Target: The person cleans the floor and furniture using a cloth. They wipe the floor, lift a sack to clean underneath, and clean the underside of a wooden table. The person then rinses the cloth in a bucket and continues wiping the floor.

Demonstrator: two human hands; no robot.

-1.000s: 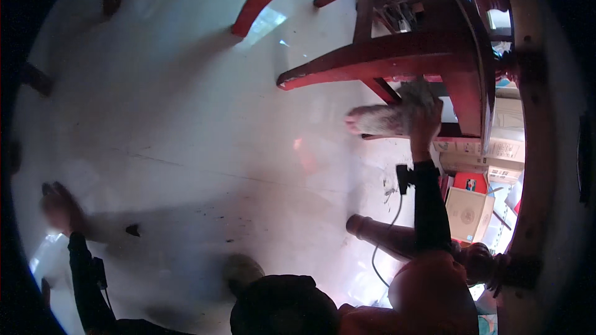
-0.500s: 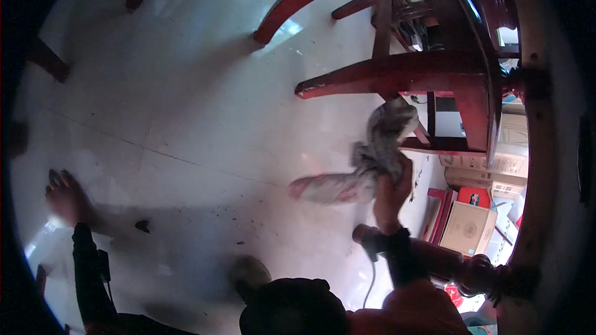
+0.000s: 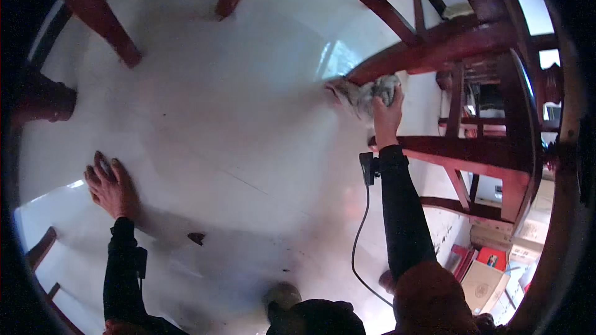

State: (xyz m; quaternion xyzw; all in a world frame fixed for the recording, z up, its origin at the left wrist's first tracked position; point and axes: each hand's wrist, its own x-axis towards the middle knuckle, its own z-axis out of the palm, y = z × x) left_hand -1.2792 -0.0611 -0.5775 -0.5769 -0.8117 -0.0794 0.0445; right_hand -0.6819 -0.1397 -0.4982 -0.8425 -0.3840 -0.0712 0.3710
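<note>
My right hand (image 3: 388,118) reaches far out to the right and grips a crumpled grey-white rag (image 3: 360,99) with a pinkish stain at its left end. The rag lies against the pale floor (image 3: 205,111), close beside the tip of a dark red wooden chair leg (image 3: 385,62). My left hand (image 3: 115,191) rests on the floor at the left, fingers spread, holding nothing. Between my arms lies a small dark brown scrap (image 3: 196,237).
Dark red wooden chairs (image 3: 472,152) stand along the right, and furniture legs (image 3: 102,18) stand at the far left. Cardboard boxes (image 3: 484,285) sit at the lower right. A cable (image 3: 355,242) runs from a small black device (image 3: 369,169) on my right wrist.
My right hand has carried the rag farther away from me, to the chair leg, and the rag is now bunched rather than trailing. My left hand stays on the floor. The view has shifted.
</note>
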